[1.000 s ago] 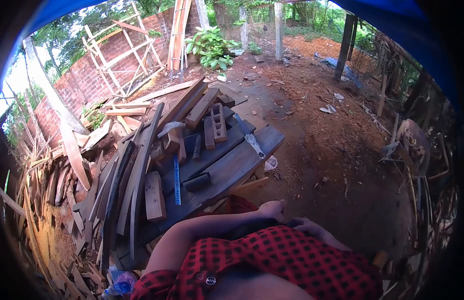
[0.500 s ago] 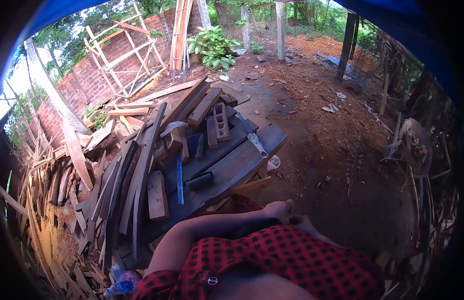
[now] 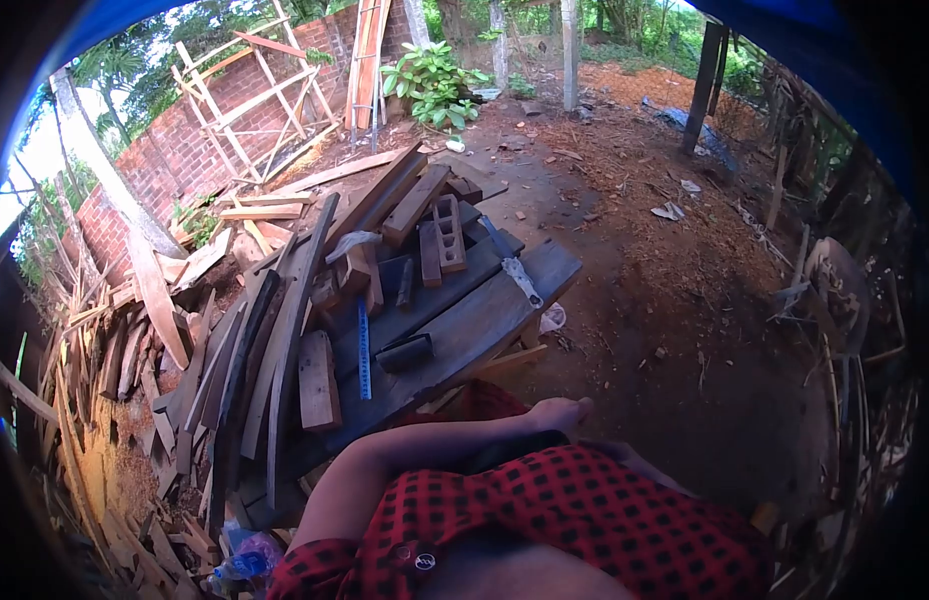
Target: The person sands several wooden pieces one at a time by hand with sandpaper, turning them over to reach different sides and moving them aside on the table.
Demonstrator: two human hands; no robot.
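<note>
Planks [image 3: 484, 325], dark and broad, are lying in front of the person, sloping up toward the right, with their near edge running just beyond the left forearm. In the head view, the left hand [image 3: 558, 414] is hovering at the waist, near the planks but apart from them; its fingers are bending in loosely, and whether they are pinching anything I cannot tell. The right hand [image 3: 612, 450] is mostly hiding behind the checked shirt [image 3: 574, 500], so its state cannot be told.

On the planks, a blue ruler [image 3: 364, 350] is lying lengthwise between a reddish-brown block [image 3: 319, 382] and a short dark block [image 3: 404, 354]. Farther back, a block with square openings [image 3: 442, 213] is resting beside a narrow block [image 3: 429, 248], and a pale cloth-like piece [image 3: 354, 245] is draping over some wood offcuts. A pale, mottled object [image 3: 522, 283] is lying near the right end. Long dark strips [image 3: 289, 345] are leaning along the left side. Blue and pink plastic [image 3: 252, 558] is showing at the lower left, and a brick wall [image 3: 164, 150] is standing behind.
</note>
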